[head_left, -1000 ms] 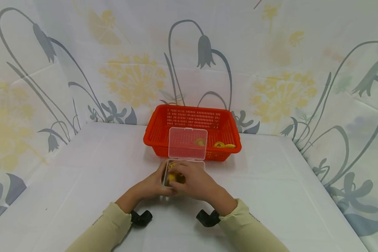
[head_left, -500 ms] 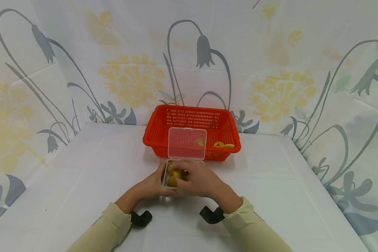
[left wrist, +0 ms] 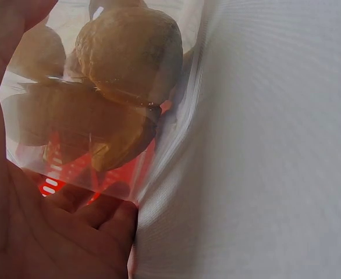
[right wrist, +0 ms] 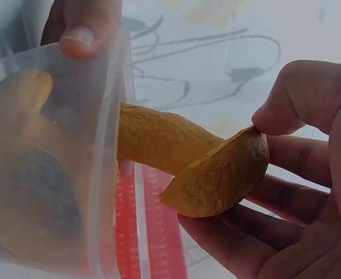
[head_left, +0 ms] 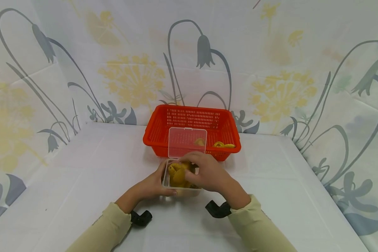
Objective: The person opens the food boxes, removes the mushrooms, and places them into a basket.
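Note:
In the head view my left hand (head_left: 152, 185) grips the left side of a clear plastic box (head_left: 186, 192), thumb along the front and fingers behind. Several yellow-brown mushrooms fill the box; the left wrist view shows two of their rounded caps (left wrist: 130, 55) through its wall. My right hand (head_left: 211, 173) is over the right part of the box. In the right wrist view its thumb and fingers pinch a mushroom (right wrist: 217, 177) by the cap, whose stem points into the box opening. The hinged lid (head_left: 179, 141) stands up at the back.
Right behind the box stands a red perforated basket (head_left: 149, 141), partly covered by the raised lid. A few yellow mushrooms (head_left: 219, 144) lie at its right front. White cloth (head_left: 271, 196) covers the table, and a flower-patterned cloth (head_left: 138, 80) hangs behind.
My right hand has moved to the right and slightly up, leaving more of the box's mushrooms in sight. The left hand, box and basket have stayed in place.

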Motion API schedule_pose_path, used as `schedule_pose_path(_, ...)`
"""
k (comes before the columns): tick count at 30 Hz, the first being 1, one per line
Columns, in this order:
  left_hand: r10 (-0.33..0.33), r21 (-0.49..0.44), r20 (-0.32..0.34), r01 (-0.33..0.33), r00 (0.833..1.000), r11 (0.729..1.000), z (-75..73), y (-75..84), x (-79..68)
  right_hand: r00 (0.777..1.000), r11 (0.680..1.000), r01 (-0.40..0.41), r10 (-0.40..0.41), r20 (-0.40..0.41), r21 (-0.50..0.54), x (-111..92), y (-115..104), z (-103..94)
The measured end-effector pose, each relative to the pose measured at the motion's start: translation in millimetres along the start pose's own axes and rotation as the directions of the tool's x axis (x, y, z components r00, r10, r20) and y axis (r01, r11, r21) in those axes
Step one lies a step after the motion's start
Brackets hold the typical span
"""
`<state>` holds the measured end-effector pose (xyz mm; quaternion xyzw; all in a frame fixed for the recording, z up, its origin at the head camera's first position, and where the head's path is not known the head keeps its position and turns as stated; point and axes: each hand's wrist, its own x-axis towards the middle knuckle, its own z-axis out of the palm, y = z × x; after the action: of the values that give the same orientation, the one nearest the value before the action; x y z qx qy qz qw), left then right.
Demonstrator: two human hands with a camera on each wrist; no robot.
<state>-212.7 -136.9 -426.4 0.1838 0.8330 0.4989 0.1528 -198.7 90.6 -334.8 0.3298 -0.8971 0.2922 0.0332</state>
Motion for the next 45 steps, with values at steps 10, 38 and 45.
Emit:
schedule_pose_path(10, -0.005, -0.022, 0.001, 0.005, 1.0, 1.0, 0.0, 0.2, -0.5, 0.995, 0.998, 0.06, -0.06, -0.079, -0.003, -3, 4, -12.6)
schedule_pose_path(38, -0.018, 0.023, -0.003, 0.018, 1.0, 1.0, 0.7, -1.7, 0.6, 0.935, 0.994, 0.099, -0.078, -0.345, 0.044, -7, 23, -38.7)
schedule_pose_path(45, -0.012, 0.021, -0.006, 0.012, 1.0, 1.0, 0.9, -2.1, 1.1, 0.9, 0.992, 0.102, -0.062, -0.431, 0.07, -8, 27, -41.8)
